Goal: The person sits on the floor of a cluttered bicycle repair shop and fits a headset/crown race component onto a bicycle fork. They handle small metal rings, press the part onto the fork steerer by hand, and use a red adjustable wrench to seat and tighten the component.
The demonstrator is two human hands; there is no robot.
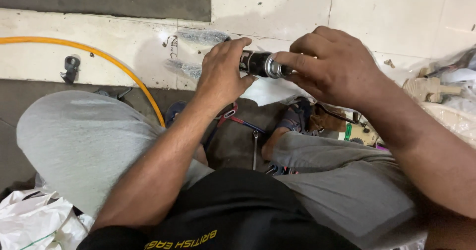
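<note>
The person sat low over the floor (277,7), knees in grey trousers spread wide, and held a short black cylindrical fitting (254,62) between both hands, above the pale floor tiles at the far middle of the view. The left hand (223,74) was closed around the fitting's left end, fingers curled over the top and thumb beneath. The right hand (329,64) was clamped on its right end, where a silver metal ring (272,66) showed just past the fingertips (whether that ring was a separate piece or part of the fitting could not be told). The fitting lay roughly level, its length running left to right.

Beneath the hands, a white sheet (270,91) lay on the floor, and nearer still, between the feet, lay pliers with red handles (230,117) and a slim metal spanner (255,148). A yellow hose (99,56) curved across the tiles on the left, with a small dark pipe elbow (71,66) just beside it. At the far right sat a beige plastic valve part (429,89), well apart from the hands. White crumpled bags (34,222) filled the near left corner
</note>
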